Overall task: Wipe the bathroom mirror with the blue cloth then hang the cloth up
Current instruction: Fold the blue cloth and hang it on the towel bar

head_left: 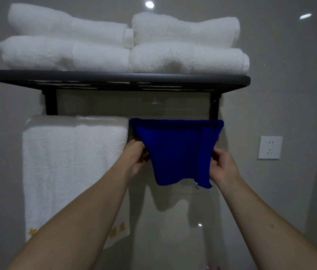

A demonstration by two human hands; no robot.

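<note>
The blue cloth [177, 151] hangs draped over the lower bar of a black wall rack [120, 78], on the bar's right half. Its top edge lies along the bar and its lower part hangs down in front of the wall. My left hand [134, 158] pinches the cloth's left edge at mid height. My right hand [221, 164] grips its right edge, a little lower. The bar itself is hidden under the cloth. No mirror is in view.
A long white towel [72, 172] hangs on the same bar, right beside the cloth on the left. Several folded white towels [99, 47] are stacked on the rack's top shelf. A white wall socket [269, 147] sits on the grey tiled wall to the right.
</note>
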